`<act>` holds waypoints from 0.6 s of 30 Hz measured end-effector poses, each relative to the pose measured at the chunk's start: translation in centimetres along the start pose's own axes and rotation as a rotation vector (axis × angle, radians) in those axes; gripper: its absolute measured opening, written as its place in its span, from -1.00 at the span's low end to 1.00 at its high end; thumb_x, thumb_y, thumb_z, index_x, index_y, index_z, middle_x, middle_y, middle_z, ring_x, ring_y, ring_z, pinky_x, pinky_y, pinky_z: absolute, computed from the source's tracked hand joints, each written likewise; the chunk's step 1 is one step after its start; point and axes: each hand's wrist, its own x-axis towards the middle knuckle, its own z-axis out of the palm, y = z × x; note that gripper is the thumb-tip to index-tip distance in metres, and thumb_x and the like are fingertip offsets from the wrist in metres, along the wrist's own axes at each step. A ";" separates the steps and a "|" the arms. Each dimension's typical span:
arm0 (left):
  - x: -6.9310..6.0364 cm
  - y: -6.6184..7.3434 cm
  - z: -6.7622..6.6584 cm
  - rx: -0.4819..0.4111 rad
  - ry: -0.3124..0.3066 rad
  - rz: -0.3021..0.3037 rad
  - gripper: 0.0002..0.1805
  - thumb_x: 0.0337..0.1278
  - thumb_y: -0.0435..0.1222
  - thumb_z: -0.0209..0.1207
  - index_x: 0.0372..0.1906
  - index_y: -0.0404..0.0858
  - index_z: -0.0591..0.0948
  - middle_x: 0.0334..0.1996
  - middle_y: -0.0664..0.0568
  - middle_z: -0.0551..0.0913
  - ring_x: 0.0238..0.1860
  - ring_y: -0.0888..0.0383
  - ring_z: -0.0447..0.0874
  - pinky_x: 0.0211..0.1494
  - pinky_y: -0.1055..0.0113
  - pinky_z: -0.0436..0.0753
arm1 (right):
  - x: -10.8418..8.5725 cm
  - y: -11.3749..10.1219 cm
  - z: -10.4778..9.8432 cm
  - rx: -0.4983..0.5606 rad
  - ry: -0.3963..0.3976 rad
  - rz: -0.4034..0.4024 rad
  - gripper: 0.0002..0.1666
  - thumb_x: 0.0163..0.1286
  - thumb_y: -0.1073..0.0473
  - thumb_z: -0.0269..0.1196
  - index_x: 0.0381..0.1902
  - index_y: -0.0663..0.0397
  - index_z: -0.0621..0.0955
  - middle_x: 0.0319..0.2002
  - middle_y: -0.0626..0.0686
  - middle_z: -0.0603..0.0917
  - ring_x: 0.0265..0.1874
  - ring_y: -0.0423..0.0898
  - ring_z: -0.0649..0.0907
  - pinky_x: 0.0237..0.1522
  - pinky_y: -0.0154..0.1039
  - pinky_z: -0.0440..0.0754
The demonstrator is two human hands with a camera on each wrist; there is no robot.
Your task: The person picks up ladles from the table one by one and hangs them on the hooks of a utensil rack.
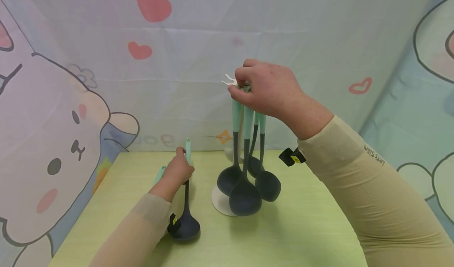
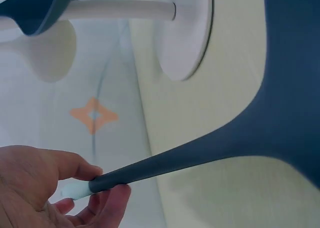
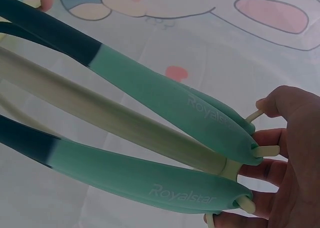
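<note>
My left hand (image 1: 176, 167) pinches the handle of a dark ladle (image 1: 187, 227) with a mint grip, near where mint meets dark. The left wrist view shows thumb and fingers on that handle (image 2: 165, 163). My right hand (image 1: 269, 88) grips the hooked top of a white utensil stand (image 1: 220, 202), its fingers (image 3: 270, 170) curled about the hooks. Several dark utensils with mint handles, among them a front ladle (image 1: 245, 200), hang from the stand. In the right wrist view, mint handles (image 3: 150, 100) hang by their end holes on the hooks.
Another mint handle (image 1: 160, 174) shows beside my left wrist; its lower part is hidden by the arm. A pale spoon-shaped utensil (image 1: 229, 153) hangs at the stand's back. The yellow-green table (image 1: 301, 227) meets a printed cloth backdrop (image 1: 198, 54).
</note>
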 end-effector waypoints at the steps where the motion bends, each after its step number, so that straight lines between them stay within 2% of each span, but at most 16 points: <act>1: -0.1 0.2 -0.1 0.009 0.012 0.008 -0.27 0.23 -0.36 0.13 0.41 -0.14 0.03 -0.06 -0.29 0.54 -0.42 -0.07 0.60 -0.51 0.26 0.56 | 0.0 0.0 0.0 -0.001 -0.001 0.000 -0.65 0.46 -0.08 0.04 -0.48 -0.07 0.49 -0.38 -0.06 0.42 -0.52 -0.07 0.49 -0.47 -0.13 0.43; 7: -0.4 1.4 -0.3 -0.015 0.083 0.061 -0.25 0.24 -0.34 0.08 0.46 -0.05 0.02 -0.18 -0.18 0.55 -0.53 0.00 0.47 -0.52 0.25 0.40 | 0.0 0.0 0.0 -0.005 -0.003 0.003 -0.67 0.46 -0.08 0.05 -0.46 -0.07 0.50 -0.38 -0.06 0.43 -0.52 -0.07 0.50 -0.47 -0.13 0.44; 13: -0.7 2.2 -0.5 -0.100 0.184 0.171 -0.29 0.26 -0.34 0.03 0.47 -0.02 0.07 -0.22 -0.10 0.52 -0.58 0.01 0.45 -0.54 0.22 0.40 | -0.1 0.0 0.0 -0.007 0.003 0.001 -0.66 0.46 -0.09 0.05 -0.45 -0.07 0.51 -0.38 -0.06 0.43 -0.52 -0.07 0.50 -0.47 -0.13 0.45; 18: -1.0 2.9 -0.6 -0.150 0.265 0.254 -0.32 0.33 -0.32 0.06 0.47 0.00 0.11 -0.15 -0.01 0.50 -0.51 0.02 0.50 -0.50 0.20 0.45 | -0.2 0.1 0.1 -0.009 0.009 -0.003 -0.66 0.46 -0.09 0.05 -0.46 -0.06 0.52 -0.38 -0.06 0.44 -0.52 -0.07 0.50 -0.47 -0.13 0.46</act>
